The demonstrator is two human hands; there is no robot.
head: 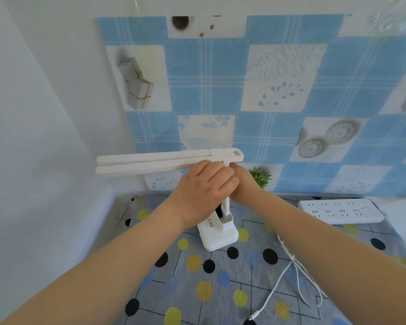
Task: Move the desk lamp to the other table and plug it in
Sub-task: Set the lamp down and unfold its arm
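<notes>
A white desk lamp (155, 160) stands on a table covered with a grey dotted cloth (220, 285). Its long double head reaches out to the left, and its square base (218, 239) rests on the cloth. My left hand (202, 191) wraps the upper part of the lamp's stem just below the head. My right hand (243, 184) grips the same stem from the other side, partly hidden behind the left one. The lamp's white cable (291, 273) trails loose over the cloth to the right, its plug end (253, 316) lying near the front edge.
A white power strip (340, 211) lies at the back right of the table. A wall with blue checked covering (279, 90) rises straight behind the lamp. A plain white wall (45, 137) closes the left side. A small green plant (260, 175) sits behind my right hand.
</notes>
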